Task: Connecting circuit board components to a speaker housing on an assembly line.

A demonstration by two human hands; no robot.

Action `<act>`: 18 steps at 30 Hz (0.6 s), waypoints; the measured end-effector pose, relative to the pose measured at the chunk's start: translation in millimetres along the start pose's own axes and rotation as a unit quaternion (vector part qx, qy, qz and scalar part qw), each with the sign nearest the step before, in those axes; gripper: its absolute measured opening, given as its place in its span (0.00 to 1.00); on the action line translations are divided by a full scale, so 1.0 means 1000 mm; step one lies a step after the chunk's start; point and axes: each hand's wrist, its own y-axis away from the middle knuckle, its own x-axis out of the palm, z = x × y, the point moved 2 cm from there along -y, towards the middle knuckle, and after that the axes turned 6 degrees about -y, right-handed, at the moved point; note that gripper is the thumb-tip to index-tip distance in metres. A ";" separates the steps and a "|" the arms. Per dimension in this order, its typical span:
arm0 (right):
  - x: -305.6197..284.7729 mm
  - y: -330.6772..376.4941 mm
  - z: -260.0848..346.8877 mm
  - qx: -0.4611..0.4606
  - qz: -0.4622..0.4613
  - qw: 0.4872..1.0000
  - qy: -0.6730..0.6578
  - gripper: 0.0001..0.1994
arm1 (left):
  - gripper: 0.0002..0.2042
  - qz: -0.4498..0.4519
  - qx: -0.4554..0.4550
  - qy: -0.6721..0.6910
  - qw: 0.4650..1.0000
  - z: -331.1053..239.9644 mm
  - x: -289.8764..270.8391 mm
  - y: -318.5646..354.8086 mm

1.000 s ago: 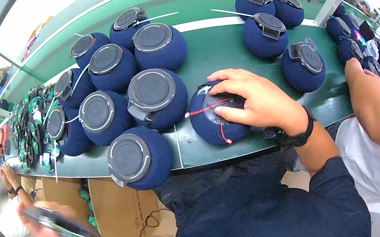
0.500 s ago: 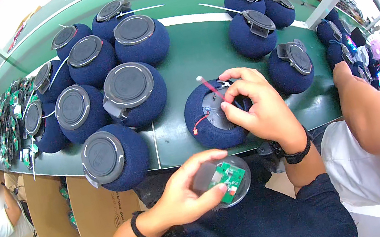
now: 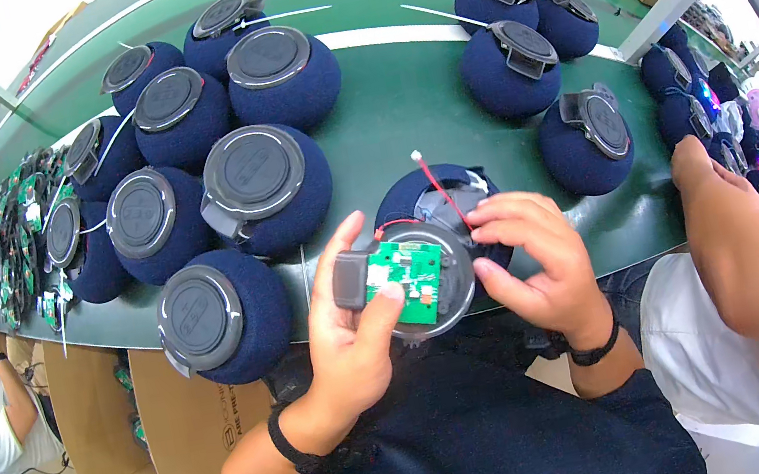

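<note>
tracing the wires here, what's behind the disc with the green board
Behind the disc is a dark blue ball, its upper part showing, and a red wire standing up. The disc hides the ball's near part and anything there.

Bright light glosses the green bench (image 3: 408, 110), its edges bowed by fisheye distortion.

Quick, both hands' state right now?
Left hand: closed on the round dark cover bearing a green circuit board.
Right hand: fingertips at the red wire; whether gripping it cannot be told.

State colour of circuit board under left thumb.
Green circuit board; shows best in the head view.
</note>
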 end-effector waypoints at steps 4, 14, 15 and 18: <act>-0.004 0.016 0.007 0.031 -0.027 0.998 -0.047 0.15 | 0.34 -0.038 -0.015 0.047 0.998 0.006 -0.012 0.008; 0.007 -0.001 0.003 0.051 -0.012 0.998 -0.035 0.25 | 0.26 -0.013 0.019 0.029 0.999 0.007 -0.036 0.023; 0.009 -0.003 0.002 0.052 -0.014 0.998 -0.035 0.25 | 0.26 -0.024 0.032 0.033 0.999 0.004 -0.036 0.023; 0.012 -0.008 -0.001 0.010 -0.008 1.000 0.009 0.25 | 0.27 -0.037 0.055 0.037 0.997 0.003 -0.039 0.025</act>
